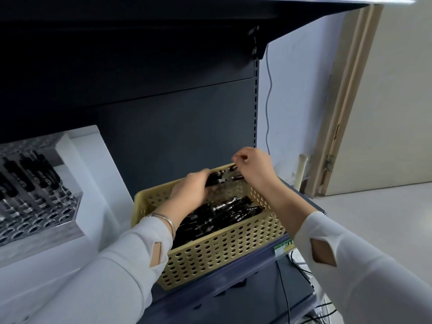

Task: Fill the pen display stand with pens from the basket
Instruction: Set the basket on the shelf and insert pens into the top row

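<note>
1. A bundle of pens (218,178) is gripped by the left hand (191,188), fingers curled round the barrels, above the far rim of the basket (224,256).
2. The right hand (254,167) is held at the bundle's free ends with its fingers curled. Whether a pen is pinched cannot be told.
3. The loose pens (222,213) are heaped in the basket. The display stand (46,206) is set at nine o'clock of it, partly filled, with many near holes unfilled.
4. A pen could be shed from the bundle if the grip is slackened during the carry. One dropped past the rim at twelve o'clock might be lost against the back panel (175,125).
5. The basket is seated close to the shelf edge (233,284) at six o'clock, so a push on it could tip it off.
6. Open room is judged ample between basket and stand, and headroom under the upper shelf (187,10) looks generous.
</note>
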A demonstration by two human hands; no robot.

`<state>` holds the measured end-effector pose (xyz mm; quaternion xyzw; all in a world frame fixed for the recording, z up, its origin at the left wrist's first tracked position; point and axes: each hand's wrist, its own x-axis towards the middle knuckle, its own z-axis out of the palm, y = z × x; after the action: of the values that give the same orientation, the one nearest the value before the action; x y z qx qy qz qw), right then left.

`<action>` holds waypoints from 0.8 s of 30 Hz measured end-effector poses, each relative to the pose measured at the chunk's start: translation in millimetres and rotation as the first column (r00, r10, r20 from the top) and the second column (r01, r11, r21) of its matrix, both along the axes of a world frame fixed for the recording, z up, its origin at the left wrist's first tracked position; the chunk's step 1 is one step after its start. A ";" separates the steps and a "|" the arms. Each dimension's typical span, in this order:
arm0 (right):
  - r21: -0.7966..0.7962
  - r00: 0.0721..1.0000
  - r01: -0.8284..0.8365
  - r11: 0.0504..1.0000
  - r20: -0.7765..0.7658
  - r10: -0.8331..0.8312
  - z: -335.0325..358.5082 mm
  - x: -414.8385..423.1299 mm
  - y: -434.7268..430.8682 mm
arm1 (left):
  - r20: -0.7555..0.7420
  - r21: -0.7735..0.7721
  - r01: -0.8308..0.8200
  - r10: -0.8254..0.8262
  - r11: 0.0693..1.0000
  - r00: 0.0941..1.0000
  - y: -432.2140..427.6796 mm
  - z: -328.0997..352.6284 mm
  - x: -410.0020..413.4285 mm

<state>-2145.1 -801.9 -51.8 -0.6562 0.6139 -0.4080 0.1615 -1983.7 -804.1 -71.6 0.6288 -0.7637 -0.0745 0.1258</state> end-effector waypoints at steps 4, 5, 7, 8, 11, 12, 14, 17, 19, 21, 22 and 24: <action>-0.010 0.996 0.040 0.999 0.080 -0.039 3.0 -2.6 2.1 | -0.158 -0.044 0.000 -0.007 0.999 0.987 1.8 10.9 8.9; 0.029 0.995 0.023 0.999 0.093 -0.025 2.6 -2.5 3.0 | -0.204 -0.035 0.002 -0.009 0.999 0.979 3.9 14.0 11.4; 0.156 0.988 -0.046 0.987 0.154 0.022 2.3 1.7 8.0 | -0.316 -0.018 -0.009 0.003 1.000 0.949 10.0 19.4 15.3; 0.221 0.970 -0.097 0.971 0.240 0.042 2.8 5.9 11.8 | -0.374 -0.009 -0.013 0.009 1.000 0.927 13.8 21.7 16.5; 0.307 0.750 -0.280 0.910 0.662 0.008 9.3 23.0 20.3 | -0.464 0.033 0.033 -0.014 0.999 0.886 25.8 28.9 16.6; 0.292 0.640 -0.323 0.900 0.768 -0.019 12.7 28.1 22.6 | -0.495 0.077 0.082 -0.034 0.994 0.868 30.4 31.1 15.5; 0.234 0.511 -0.347 0.908 0.859 -0.026 18.2 34.9 24.1 | -0.602 0.202 0.198 -0.038 0.959 0.797 39.6 33.8 13.9; 0.178 0.606 -0.323 0.929 0.793 0.058 25.4 41.1 26.2 | -0.719 0.355 0.272 0.075 0.895 0.691 49.1 37.9 17.7; 0.171 0.723 -0.307 0.936 0.682 0.113 30.4 45.8 28.9 | -0.746 0.392 0.273 0.130 0.879 0.653 50.5 41.3 18.6; 0.185 0.822 -0.270 0.945 0.556 0.126 36.2 53.4 33.5 | -0.775 0.362 0.265 0.131 0.893 0.618 52.2 44.7 18.4; 0.187 0.851 -0.256 0.949 0.509 0.129 39.1 56.9 35.2 | -0.791 0.330 0.265 0.113 0.906 0.601 52.9 45.2 18.1; 0.170 0.841 -0.270 0.948 0.521 0.146 44.2 61.5 36.6 | -0.828 0.276 0.254 0.095 0.927 0.553 54.1 44.9 19.4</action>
<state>-2083.7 -765.3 -7.6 -0.5666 0.5195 -0.4680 0.4360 -1964.3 -750.0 -26.7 0.4948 -0.6137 -0.5075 0.3478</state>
